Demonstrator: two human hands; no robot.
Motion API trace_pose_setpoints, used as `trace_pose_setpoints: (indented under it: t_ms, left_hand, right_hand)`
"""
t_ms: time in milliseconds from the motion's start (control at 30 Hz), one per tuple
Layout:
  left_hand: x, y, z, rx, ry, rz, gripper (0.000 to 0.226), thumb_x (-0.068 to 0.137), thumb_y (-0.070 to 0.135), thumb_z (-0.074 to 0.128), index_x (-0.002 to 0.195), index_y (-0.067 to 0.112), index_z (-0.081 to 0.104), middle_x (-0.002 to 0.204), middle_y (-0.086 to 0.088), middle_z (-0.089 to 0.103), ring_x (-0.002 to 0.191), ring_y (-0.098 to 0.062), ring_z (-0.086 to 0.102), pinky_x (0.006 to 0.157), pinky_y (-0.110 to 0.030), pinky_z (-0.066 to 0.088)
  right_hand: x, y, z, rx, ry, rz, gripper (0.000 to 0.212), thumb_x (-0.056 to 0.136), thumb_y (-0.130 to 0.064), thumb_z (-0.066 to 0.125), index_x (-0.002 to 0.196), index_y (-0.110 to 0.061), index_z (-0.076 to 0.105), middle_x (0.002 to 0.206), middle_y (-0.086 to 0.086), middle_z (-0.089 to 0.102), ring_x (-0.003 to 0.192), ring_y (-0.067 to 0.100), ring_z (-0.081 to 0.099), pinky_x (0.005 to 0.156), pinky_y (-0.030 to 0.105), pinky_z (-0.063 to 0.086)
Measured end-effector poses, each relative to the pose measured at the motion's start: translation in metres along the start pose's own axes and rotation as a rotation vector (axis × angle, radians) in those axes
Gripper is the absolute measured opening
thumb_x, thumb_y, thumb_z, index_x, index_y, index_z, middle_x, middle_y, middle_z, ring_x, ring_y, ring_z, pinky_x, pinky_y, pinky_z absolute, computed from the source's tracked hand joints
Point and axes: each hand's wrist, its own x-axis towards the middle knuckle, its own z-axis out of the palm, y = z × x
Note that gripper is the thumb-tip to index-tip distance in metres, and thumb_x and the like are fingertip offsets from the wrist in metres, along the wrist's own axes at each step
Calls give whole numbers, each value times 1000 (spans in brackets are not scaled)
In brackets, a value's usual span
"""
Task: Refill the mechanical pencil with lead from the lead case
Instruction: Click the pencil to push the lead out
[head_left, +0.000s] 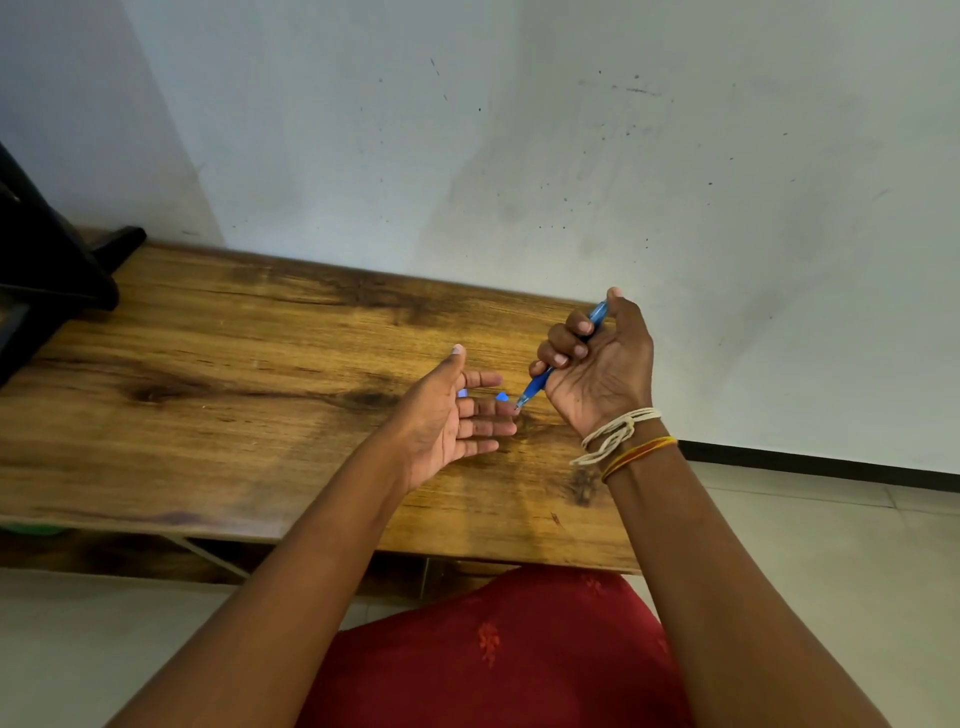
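While my right hand (597, 364) curls around the blue mechanical pencil (537, 385), thumb on its cap and tip slanting toward 7 o'clock, my left hand (452, 415) lies spread, palm up, over the worktop (234, 374), pencil tip touching its fingertips (506, 408).

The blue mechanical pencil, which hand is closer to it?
Right. The right hand grips the blue mechanical pencil in a fist, thumb on its top end. The left hand lies open, fingertips at the pencil's tip.
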Motion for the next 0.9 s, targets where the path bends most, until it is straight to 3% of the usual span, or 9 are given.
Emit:
trace_pose_setpoints:
  t_ms: [900]
  left_hand:
    - [6, 0, 4, -30, 5, 3, 61, 96, 57, 24, 118, 12, 59, 103, -15, 70, 95, -30, 67, 92, -42, 47]
  right_hand:
    - [5, -7, -14, 147, 0, 26, 52, 90, -55, 33, 54, -18, 40, 43, -4, 30, 47, 13, 27, 58, 29, 31]
